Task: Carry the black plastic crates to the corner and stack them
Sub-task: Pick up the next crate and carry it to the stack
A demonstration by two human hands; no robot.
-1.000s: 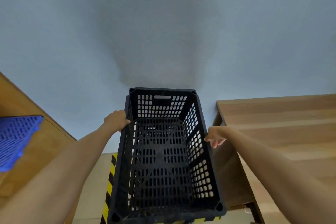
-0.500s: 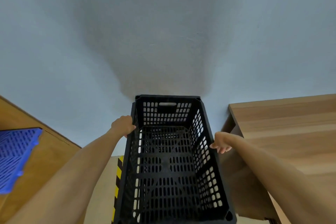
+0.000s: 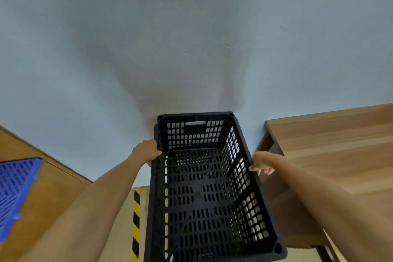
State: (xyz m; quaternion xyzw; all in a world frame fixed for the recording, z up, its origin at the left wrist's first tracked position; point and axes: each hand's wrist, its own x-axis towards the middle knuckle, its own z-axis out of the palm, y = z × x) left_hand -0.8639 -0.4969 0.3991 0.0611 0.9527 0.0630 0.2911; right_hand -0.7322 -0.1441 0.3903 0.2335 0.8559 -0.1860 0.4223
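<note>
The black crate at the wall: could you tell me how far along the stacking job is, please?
Done: the black crate sits close against the grey wall, between two wooden tables. In hand: left hand grips its left rim; right hand is at the right rim. Left: unclear; no other black crates are visible.

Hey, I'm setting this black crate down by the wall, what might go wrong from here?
1. The crate sits in a tight gap beside the wooden table; your right hand is between them and might get pinched.
2. The left hand grips the rim, but the right hand's hold looks loose, so the crate may tip.
3. Its far end looks very close to the wall and may scrape it.
</note>
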